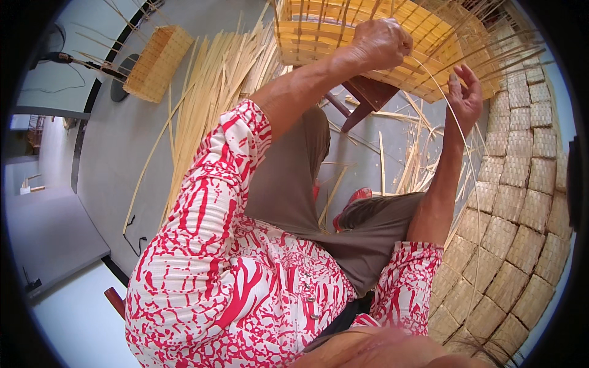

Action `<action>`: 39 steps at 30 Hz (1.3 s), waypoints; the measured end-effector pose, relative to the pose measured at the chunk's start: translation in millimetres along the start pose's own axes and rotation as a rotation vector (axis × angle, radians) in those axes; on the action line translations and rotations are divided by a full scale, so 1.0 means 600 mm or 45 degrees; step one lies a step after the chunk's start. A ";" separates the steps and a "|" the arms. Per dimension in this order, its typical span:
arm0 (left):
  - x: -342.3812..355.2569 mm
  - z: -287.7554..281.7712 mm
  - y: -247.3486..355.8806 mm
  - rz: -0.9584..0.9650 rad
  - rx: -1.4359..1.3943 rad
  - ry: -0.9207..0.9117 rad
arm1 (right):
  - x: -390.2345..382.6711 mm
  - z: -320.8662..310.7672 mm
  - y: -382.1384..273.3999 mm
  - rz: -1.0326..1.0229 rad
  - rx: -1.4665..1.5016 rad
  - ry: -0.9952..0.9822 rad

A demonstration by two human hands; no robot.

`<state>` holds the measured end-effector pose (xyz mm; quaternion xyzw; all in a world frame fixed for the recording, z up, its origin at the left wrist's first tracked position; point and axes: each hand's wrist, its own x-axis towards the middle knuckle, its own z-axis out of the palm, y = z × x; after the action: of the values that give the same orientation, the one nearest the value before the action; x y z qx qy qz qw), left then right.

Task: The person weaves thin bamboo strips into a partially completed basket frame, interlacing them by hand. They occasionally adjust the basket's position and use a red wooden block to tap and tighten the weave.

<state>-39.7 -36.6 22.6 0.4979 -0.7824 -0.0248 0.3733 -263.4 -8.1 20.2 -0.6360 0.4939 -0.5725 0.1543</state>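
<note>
A partly woven yellow bamboo basket (pixel 319 38) with upright stakes sticking out lies at the top of the head view. My left hand (pixel 381 44) is closed at its side, pinching the end of a thin bamboo strip (pixel 467 150). From those fingers the strip bends past my right hand and hangs down in a long curve on the right. My right hand (pixel 464 98) is raised beside the basket's lower right part, fingers apart, with the strip running close by its thumb. Whether the strip touches that hand is hard to see.
A dark wooden stool (pixel 371 93) stands under the basket. Long loose bamboo strips (pixel 205 92) cover the floor on the left, and shorter scraps (pixel 417 162) lie near my feet. A smaller woven basket (pixel 158 64) sits far left. Stacked woven pieces (pixel 515 202) line the right side.
</note>
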 end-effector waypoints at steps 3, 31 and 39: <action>0.004 0.003 0.007 -0.022 -0.050 -0.027 | 0.011 0.006 0.024 -0.023 -0.092 -0.060; 0.025 -0.036 0.017 0.235 0.038 -0.298 | 0.017 0.019 0.020 -0.042 0.007 -0.038; 0.003 -0.039 0.036 0.255 -0.111 -0.265 | 0.016 0.010 0.017 0.029 0.023 -0.043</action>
<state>-42.1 -19.1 49.4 0.3954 -0.8608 -0.0729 0.3119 -264.0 -22.6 16.1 -0.6384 0.4933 -0.5644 0.1748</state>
